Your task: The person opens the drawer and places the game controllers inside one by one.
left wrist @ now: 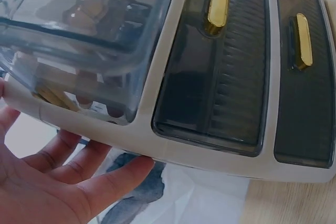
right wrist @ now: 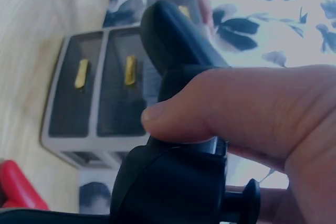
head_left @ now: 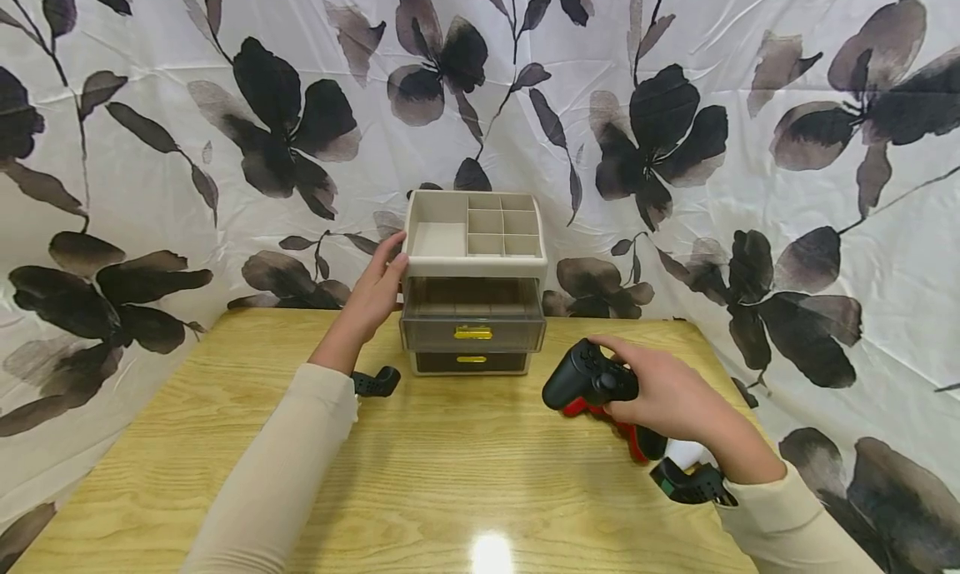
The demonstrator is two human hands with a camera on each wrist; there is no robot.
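You are gripping the black controller [head_left: 576, 378] in your right hand [head_left: 667, 389] near the right edge of the table [head_left: 450, 474], while your left hand [head_left: 372, 297], fingers extended, is touching the drawer box [head_left: 477, 266], farther back and left of the controller.

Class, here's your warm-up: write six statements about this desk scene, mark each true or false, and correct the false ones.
1. The right hand holds a black game controller. True.
2. Both hands hold controllers. False: the left hand touches the left side of the organizer.
3. Every drawer is shut. False: the top drawer is pulled out.
4. The visible drawer handles are gold-coloured. True.
5. The tray on top is one undivided space. False: dividers split its right part into small compartments.
6. Something red lies on the table. True.
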